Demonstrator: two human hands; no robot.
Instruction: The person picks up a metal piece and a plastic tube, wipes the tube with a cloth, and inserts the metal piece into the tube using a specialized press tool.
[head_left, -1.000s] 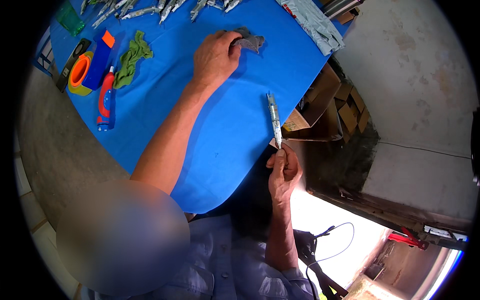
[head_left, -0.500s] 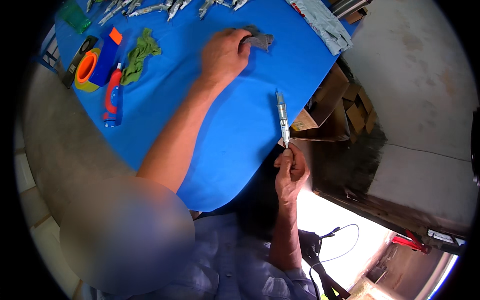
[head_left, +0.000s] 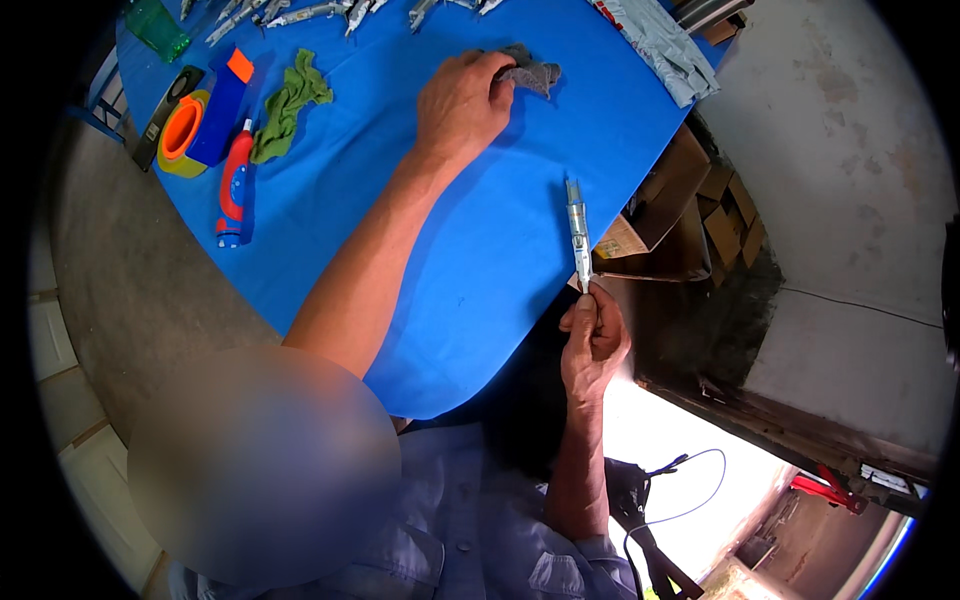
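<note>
On the far part of the blue-covered table, my left hand [head_left: 465, 108] pinches a crumpled grey cloth [head_left: 532, 76] with thumb and fingers. The cloth spreads out to the right of the fingertips. Closer to me, at the table's right edge, my right hand [head_left: 597, 335] grips the lower end of a slim silver metal piece [head_left: 579, 232] between thumb and fingers. That piece points away from me, nearly upright in the view, with a narrow tip at its far end. Several similar silver pieces [head_left: 305, 14] lie along the table's far edge.
Left on the blue table cover [head_left: 440, 330] are a green rag [head_left: 287, 108], a red-and-blue tube-like tool [head_left: 235, 190], tape rolls [head_left: 182, 130], a blue box [head_left: 222, 105] and a green bottle [head_left: 158, 32]. A grey plastic bag [head_left: 660, 50] lies far right; cardboard boxes [head_left: 665, 215] stand beside the table.
The whole view has shifted a little, so everything sits slightly further right. My left hand stays on the grey cloth and my right hand keeps hold of the silver piece.
</note>
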